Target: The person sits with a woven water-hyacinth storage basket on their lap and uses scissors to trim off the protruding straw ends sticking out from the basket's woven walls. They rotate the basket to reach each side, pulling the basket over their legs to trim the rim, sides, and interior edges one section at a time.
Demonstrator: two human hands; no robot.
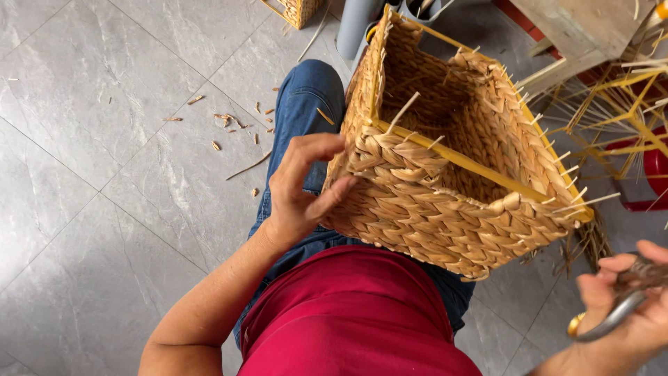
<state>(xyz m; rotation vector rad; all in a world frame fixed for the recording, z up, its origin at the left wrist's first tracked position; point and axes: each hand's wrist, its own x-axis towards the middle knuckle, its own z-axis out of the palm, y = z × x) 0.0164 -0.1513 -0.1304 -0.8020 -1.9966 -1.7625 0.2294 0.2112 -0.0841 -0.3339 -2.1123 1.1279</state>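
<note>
A square woven straw basket (445,216) with a yellow wire frame rests on my lap, its opening facing up and away. Stiff straw ends stick out along its rim. My left hand (299,184) presses against the basket's near left corner, thumb and fingers on the weave. At the bottom right edge of the view, my right hand (630,306) holds a pair of metal scissors (612,317), away from the basket. I wear blue jeans and a red top.
Straw scraps (229,122) lie scattered on the grey tiled floor at left. A bare yellow wire frame (619,104) with loose straw stands at right beside a red object (654,167). Another woven basket (299,10) sits at the top.
</note>
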